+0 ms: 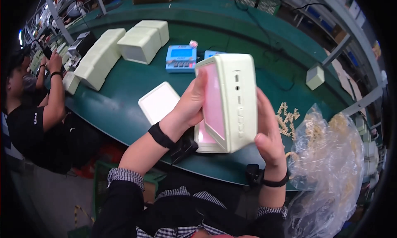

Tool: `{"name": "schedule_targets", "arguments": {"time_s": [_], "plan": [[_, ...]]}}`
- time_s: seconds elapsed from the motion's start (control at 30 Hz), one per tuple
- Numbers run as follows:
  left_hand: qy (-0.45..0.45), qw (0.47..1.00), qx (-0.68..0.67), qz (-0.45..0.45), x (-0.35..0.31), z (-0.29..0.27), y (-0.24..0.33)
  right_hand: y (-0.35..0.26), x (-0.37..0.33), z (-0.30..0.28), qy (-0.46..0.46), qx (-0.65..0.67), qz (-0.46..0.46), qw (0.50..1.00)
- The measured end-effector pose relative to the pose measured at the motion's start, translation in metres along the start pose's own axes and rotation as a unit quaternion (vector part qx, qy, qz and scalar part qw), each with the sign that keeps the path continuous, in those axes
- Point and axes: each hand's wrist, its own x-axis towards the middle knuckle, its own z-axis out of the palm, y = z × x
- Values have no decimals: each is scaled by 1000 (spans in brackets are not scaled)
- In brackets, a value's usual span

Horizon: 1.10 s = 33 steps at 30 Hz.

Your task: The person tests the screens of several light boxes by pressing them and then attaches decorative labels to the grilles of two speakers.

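Observation:
A cream plastic housing (241, 114) is held tilted above the green table, a row of port and button openings along the side facing me. Its left face is a glossy pink panel (215, 99) in a cream frame. My left hand (189, 103) grips the housing at the left, thumb on the pink face, its other fingers partly hidden. From the right, my right hand (271, 134) cups the housing, with the thumb by the lower corner and the fingers behind. Beyond my left wrist a white square panel (159, 102) lies flat on the table.
Blue devices with small screens (181, 58) stand behind the housing. Rows of cream housings (99, 58) line the far left. At right are a heap of small tan pieces (287, 119), a clear plastic bag (326, 155) and a small cream box (315, 77). A person (35, 114) works at left.

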Motion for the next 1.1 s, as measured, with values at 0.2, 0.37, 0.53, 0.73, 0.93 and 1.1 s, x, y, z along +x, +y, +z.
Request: {"name": "schedule_targets", "arguments": {"time_s": [0.2, 0.37, 0.53, 0.73, 0.93, 1.1], "plan": [[-13, 997, 73, -13, -10, 1, 5, 26, 0, 8, -52, 189, 169, 966], [-11, 996, 79, -46, -14, -2, 4, 31, -11, 12, -46, 172, 146, 973], [-6, 996, 79, -33, -18, -4, 4, 33, -15, 13, -57, 135, 135, 980], [-34, 995, 91, 23, -14, 2, -3, 32, -19, 11, -11, 149, 157, 976], [-59, 993, 99, 19, -11, 0, -1, 42, -21, 8, 5, 151, 141, 978], [-49, 980, 188, 50, -18, 8, 9, 54, -21, 0, 23, 233, 153, 960]]}}
